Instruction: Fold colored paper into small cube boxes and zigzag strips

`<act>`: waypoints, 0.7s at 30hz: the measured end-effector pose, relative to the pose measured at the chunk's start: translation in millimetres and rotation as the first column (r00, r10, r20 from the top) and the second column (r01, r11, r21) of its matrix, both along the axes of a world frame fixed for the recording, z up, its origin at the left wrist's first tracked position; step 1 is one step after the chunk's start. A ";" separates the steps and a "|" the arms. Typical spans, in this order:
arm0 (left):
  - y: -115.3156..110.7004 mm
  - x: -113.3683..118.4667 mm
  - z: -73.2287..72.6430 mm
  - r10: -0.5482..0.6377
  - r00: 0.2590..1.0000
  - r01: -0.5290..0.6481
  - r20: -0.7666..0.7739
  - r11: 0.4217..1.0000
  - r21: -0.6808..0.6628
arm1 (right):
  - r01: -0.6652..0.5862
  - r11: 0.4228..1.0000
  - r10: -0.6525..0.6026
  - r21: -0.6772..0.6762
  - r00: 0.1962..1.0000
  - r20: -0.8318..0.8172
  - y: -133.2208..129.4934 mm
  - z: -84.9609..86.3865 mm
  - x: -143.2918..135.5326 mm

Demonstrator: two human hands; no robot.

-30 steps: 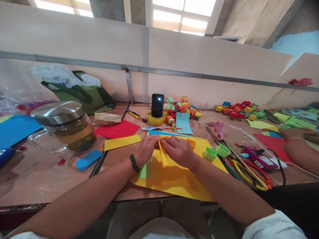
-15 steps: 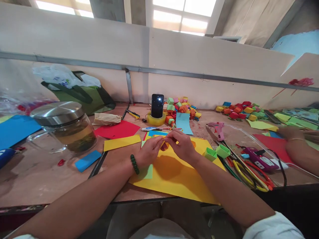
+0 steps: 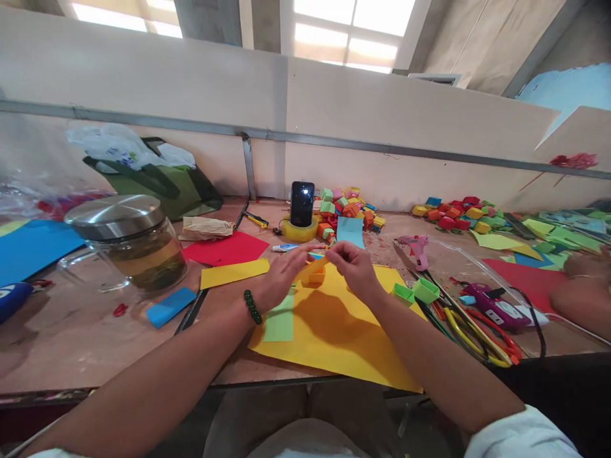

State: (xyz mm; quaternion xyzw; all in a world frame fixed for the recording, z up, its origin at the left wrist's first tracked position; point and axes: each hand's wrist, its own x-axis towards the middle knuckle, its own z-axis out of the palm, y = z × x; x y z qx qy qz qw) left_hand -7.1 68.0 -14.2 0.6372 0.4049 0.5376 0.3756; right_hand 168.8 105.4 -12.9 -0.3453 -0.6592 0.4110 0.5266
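A small piece of folded orange-yellow paper (image 3: 314,276) is held up above a large yellow sheet (image 3: 348,343). My right hand (image 3: 354,270) pinches its upper right edge between thumb and fingertips. My left hand (image 3: 285,275), with a dark green bead bracelet, is at the paper's left side, fingers stretched out straight and close to or touching it; its thumb is mostly hidden. Under my left wrist lies a pale green paper strip (image 3: 279,323). Two green paper boxes (image 3: 426,290) stand open-topped just right of my right forearm.
A lidded glass mug of tea (image 3: 143,254) stands left. A phone (image 3: 302,203) leans in a tape roll (image 3: 300,231) before a pile of paper cubes (image 3: 351,208). Right are a pink glue gun (image 3: 420,250), cables and a purple power strip (image 3: 496,306). Another person's hand (image 3: 585,286) works at far right.
My left fingers have straightened from a pinch, and my hands have drawn slightly apart, showing more of the orange-yellow paper. The other person's hand has moved right.
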 end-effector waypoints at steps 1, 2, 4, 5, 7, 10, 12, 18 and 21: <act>2.6 -1.4 -2.1 0.061 0.995 -0.059 0.075 0.998 -0.022 | -0.006 0.998 0.002 -0.063 0.997 -0.077 2.0 0.3 -0.4; 5.0 -2.2 -4.8 0.102 0.987 -0.095 0.124 0.994 -0.061 | -0.039 0.992 0.021 -0.124 0.990 -0.142 3.2 0.8 -1.6; 8.0 -1.2 -10.1 0.091 0.987 -0.075 0.134 0.990 -0.121 | -0.135 0.964 0.082 -0.227 0.970 -0.229 2.5 0.8 -6.4; 8.4 0.5 -12.0 0.045 0.994 -0.032 0.100 0.991 -0.127 | -0.185 0.946 0.118 -0.267 0.962 -0.247 1.0 0.1 -9.5; 7.5 5.0 -13.5 -0.050 0.999 0.052 0.016 0.993 -0.110 | -0.269 0.910 0.196 -0.315 0.949 -0.246 -2.6 -3.2 -15.2; 4.4 10.0 -11.5 -0.061 0.994 0.054 -0.090 0.996 -0.078 | -0.318 0.897 0.290 -0.306 0.948 -0.134 -4.4 -9.8 -17.3; 2.4 10.1 -9.7 0.010 0.979 -0.019 -0.202 0.999 -0.042 | -0.266 0.938 0.270 -0.224 0.963 -0.013 -2.7 -12.3 -13.5; -6.1 6.0 -5.4 0.007 0.791 0.023 -0.612 0.999 0.041 | -0.191 0.981 0.186 0.027 0.975 0.118 0.3 -1.8 1.7; -8.5 6.1 -2.0 -0.013 0.749 0.090 -0.663 0.993 0.082 | -0.265 0.963 0.261 0.045 0.963 0.073 -1.6 4.3 3.9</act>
